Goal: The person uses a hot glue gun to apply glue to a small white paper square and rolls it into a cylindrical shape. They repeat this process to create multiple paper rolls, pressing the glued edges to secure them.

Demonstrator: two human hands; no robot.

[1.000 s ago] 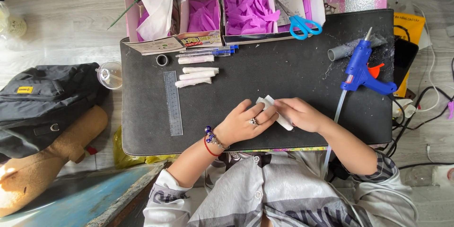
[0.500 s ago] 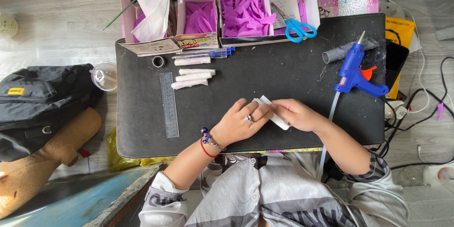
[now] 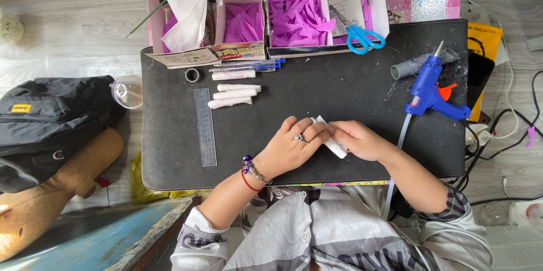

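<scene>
Little differs from the earlier frames: both hands stay closed on the same white roll at the near middle of the black mat (image 3: 350, 90). The roll keeps the same diagonal tilt. Camera shifted slightly, nothing on the mat moved.

Left hand (image 3: 291, 149) lies palm down, fingers curled in, fingertips and thumb pinching the upper left end of the white paper roll (image 3: 334, 142). A ring shows on one finger, and beaded bracelets at the wrist. Right hand (image 3: 362, 140) is loosely fisted, fingers wrapped over the roll's right side, thumb side toward the left hand. The two hands touch at the fingertips.

The roll's long axis runs diagonally, from up-left between the fingertips to down-right under the right hand's palm. The lower end sticks out just below the right hand's fingers. It is a short, narrow white tube, soft and slightly crumpled, mostly covered by fingers.

Up and left of the left hand lie three more white rolls (image 3: 235, 94), stacked side by side, all pointing left-right. Just beside them stands a clear ruler (image 3: 205, 127), upright along the mat. Up and right of the right hand rests a blue glue gun (image 3: 430, 87), its nozzle pointing away. Blue scissors (image 3: 362, 36) sit further up by boxes of purple paper (image 3: 300, 5).
</scene>
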